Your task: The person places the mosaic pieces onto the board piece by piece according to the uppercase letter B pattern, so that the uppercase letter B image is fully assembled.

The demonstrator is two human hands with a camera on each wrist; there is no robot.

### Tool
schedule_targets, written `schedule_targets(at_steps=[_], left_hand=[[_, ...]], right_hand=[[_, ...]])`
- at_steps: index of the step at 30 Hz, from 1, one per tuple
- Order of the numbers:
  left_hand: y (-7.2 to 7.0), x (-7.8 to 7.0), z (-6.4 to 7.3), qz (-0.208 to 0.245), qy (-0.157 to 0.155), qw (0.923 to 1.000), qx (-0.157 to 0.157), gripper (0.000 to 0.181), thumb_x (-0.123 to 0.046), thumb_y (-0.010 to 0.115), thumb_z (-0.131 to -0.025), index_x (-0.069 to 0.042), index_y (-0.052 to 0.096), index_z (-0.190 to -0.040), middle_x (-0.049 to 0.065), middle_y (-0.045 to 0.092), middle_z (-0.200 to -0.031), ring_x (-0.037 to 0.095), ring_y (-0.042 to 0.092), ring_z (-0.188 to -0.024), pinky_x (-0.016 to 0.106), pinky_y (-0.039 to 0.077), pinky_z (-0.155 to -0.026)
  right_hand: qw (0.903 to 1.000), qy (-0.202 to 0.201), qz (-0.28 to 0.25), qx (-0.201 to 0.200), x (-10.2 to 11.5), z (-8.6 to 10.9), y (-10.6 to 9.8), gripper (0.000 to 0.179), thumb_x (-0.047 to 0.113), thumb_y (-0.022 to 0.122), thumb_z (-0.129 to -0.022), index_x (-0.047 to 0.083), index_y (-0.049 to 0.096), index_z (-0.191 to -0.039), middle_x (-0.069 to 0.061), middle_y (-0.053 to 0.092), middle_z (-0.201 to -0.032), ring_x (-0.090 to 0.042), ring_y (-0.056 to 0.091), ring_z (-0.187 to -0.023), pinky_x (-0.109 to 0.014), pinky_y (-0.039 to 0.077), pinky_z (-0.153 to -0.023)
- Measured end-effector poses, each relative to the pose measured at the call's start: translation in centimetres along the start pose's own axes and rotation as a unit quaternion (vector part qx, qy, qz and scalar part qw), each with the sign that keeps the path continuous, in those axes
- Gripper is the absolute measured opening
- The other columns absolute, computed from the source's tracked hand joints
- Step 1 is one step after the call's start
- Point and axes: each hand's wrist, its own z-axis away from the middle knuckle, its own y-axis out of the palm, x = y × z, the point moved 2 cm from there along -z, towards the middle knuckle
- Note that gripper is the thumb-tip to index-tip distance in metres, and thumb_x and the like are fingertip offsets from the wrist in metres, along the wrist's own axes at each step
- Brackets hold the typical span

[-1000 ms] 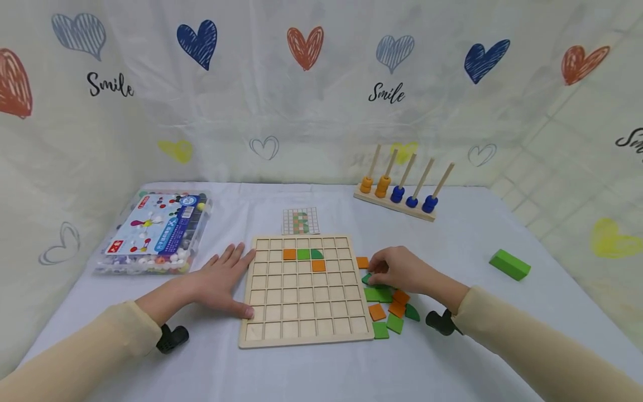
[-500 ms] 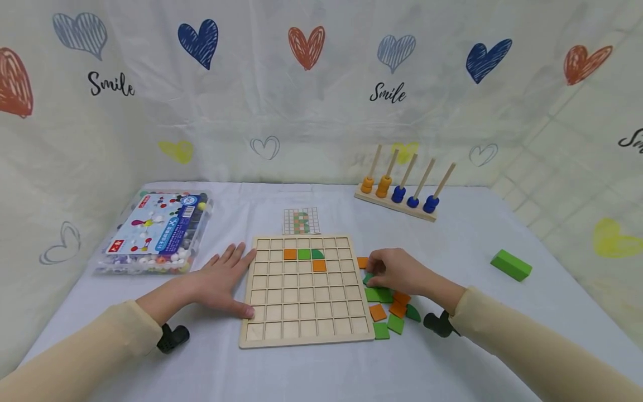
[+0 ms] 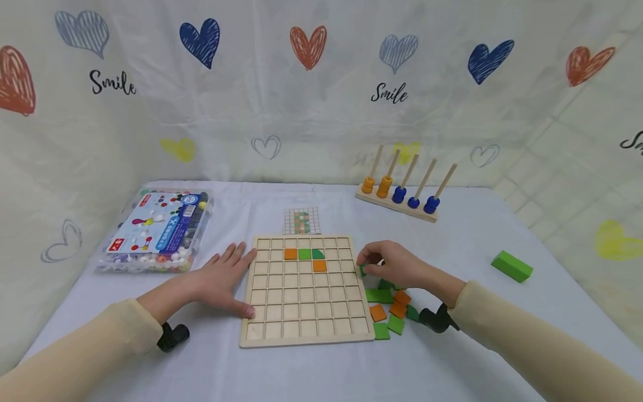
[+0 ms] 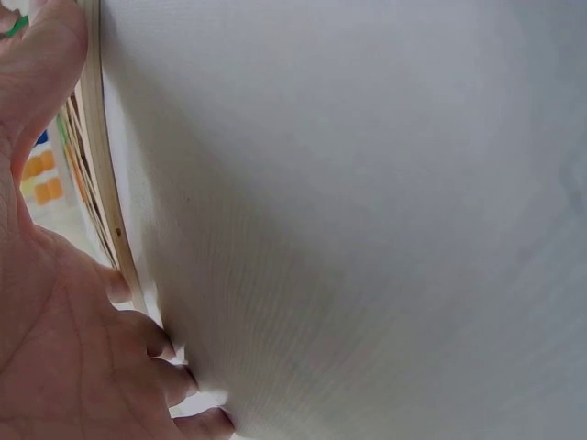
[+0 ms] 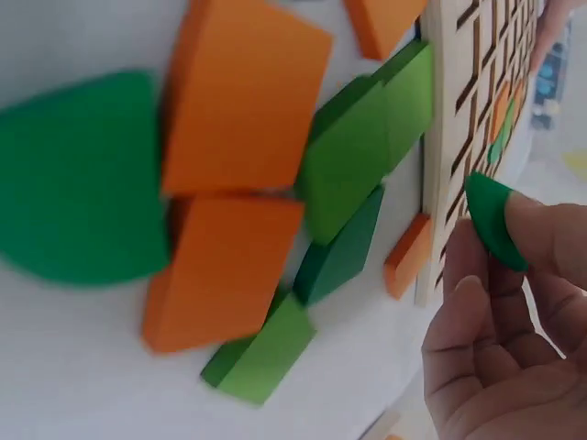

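My right hand (image 3: pixel 394 263) pinches a dark green quarter-round tile (image 5: pixel 493 220) between thumb and fingers, just off the right edge of the wooden grid board (image 3: pixel 306 307). My left hand (image 3: pixel 221 282) lies with fingers spread at the board's left side, its thumb on the frame. In the board's upper rows sit an orange square (image 3: pixel 291 254), a light green square (image 3: pixel 304 254), a dark green quarter-round (image 3: pixel 318 254) and, one row lower, another orange square (image 3: pixel 319 266). Loose orange tiles (image 5: pixel 225 266), light green tiles (image 5: pixel 348 165) and a dark green quarter-round (image 5: pixel 83 179) lie right of the board.
Behind the board lies a printed pattern card (image 3: pixel 301 221). A clear plastic box of small coloured parts (image 3: pixel 153 229) stands at the left. A peg stand with orange and blue beads (image 3: pixel 397 204) is at the back right, and a green block (image 3: pixel 511 266) lies far right.
My right hand has lifted the dark green quarter-round tile from the pile and moved slightly up and left toward the board. My left hand stays in place.
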Motion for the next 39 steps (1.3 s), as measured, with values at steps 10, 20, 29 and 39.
schedule_targets(at_steps=[10, 20, 29, 39], left_hand=[[0.1, 0.2, 0.1, 0.002, 0.004, 1.0, -0.003, 0.13, -0.072, 0.074, -0.077, 0.001, 0.009, -0.163, 0.032, -0.002, -0.169, 0.054, -0.004, -0.155, 0.075, 0.007, -0.12], [0.1, 0.1, 0.2, 0.007, 0.001, 1.0, 0.001, 0.13, -0.072, 0.074, -0.077, 0.0, 0.009, -0.163, 0.031, -0.002, -0.169, 0.054, -0.004, -0.155, 0.074, 0.006, -0.121], [0.0, 0.0, 0.4, 0.008, 0.004, 1.0, 0.0, 0.13, -0.071, 0.075, -0.077, 0.0, 0.009, -0.163, 0.031, -0.002, -0.169, 0.054, -0.004, -0.155, 0.075, 0.006, -0.12], [0.0, 0.4, 0.2, 0.005, 0.01, 0.9999, 0.002, 0.133, -0.077, 0.072, -0.076, -0.002, 0.007, -0.164, 0.03, -0.004, -0.169, 0.052, -0.006, -0.156, 0.073, 0.003, -0.122]], right_hand=[[0.9979, 0.037, -0.051, -0.013, 2.0, -2.1, 2.2, 0.014, 0.001, 0.067, -0.095, 0.005, 0.071, -0.108, -0.005, 0.069, -0.102, -0.015, 0.061, -0.09, -0.031, 0.056, -0.087], [0.995, 0.054, -0.084, -0.007, 4.1, -3.4, 3.5, 0.005, 0.008, 0.074, -0.093, 0.005, 0.073, -0.096, -0.002, 0.072, -0.087, -0.011, 0.057, -0.074, -0.025, 0.05, -0.071], [0.9923, 0.104, -0.064, -0.022, 4.4, -3.9, 4.4, 0.006, 0.014, 0.076, -0.093, 0.009, 0.074, -0.091, 0.0, 0.071, -0.082, -0.012, 0.057, -0.074, -0.023, 0.048, -0.071], [0.9922, 0.12, -0.02, -0.024, 5.0, -4.1, 4.8, 0.01, 0.016, 0.076, -0.093, 0.01, 0.074, -0.085, 0.001, 0.067, -0.077, -0.012, 0.055, -0.073, -0.023, 0.046, -0.067]])
